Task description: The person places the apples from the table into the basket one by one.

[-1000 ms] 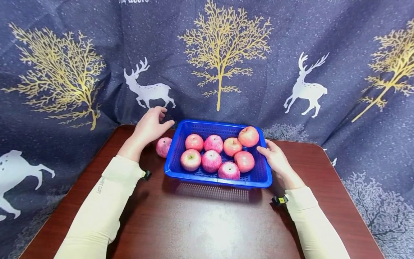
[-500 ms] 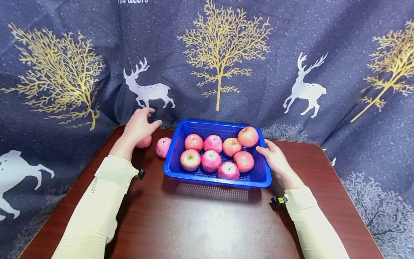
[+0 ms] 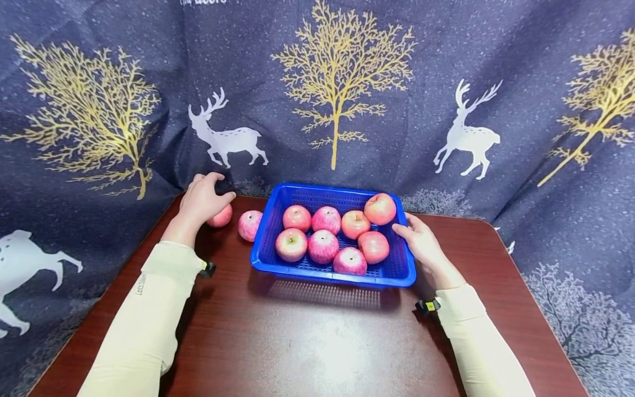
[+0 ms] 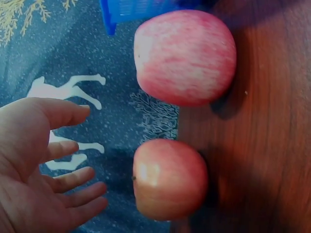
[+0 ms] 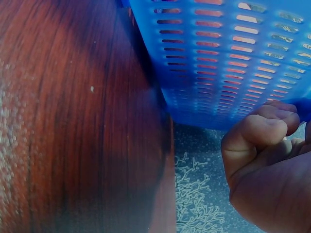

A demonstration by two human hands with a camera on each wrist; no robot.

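My left hand (image 3: 200, 199) reaches over a red apple (image 3: 221, 216) near the table's back left corner. In the left wrist view, its spread, slightly bent fingers stand apart from that apple (image 4: 170, 179), with nothing between them. Another streaky red apple (image 3: 249, 225) lies beside the left end of a blue plastic basket (image 3: 327, 278). Several apples sit inside the basket, one of them (image 3: 380, 208) leaning high in the back right corner. At the right end, my right hand (image 3: 424, 245) grips the rim, its thumb over the edge. The right wrist view shows the curled fingers against the slotted basket wall (image 5: 194, 104).
The brown wooden table (image 3: 297, 342) carries the basket and the loose apples. Behind it hangs a dark blue cloth (image 3: 377, 143) with deer and gold trees, close to the back edge. A small black device (image 3: 428, 306) is at the right cuff.
My left hand has moved left, away from the basket, then lowered toward the far left apple, which has come into sight. The right hand and the basket have stayed in place.
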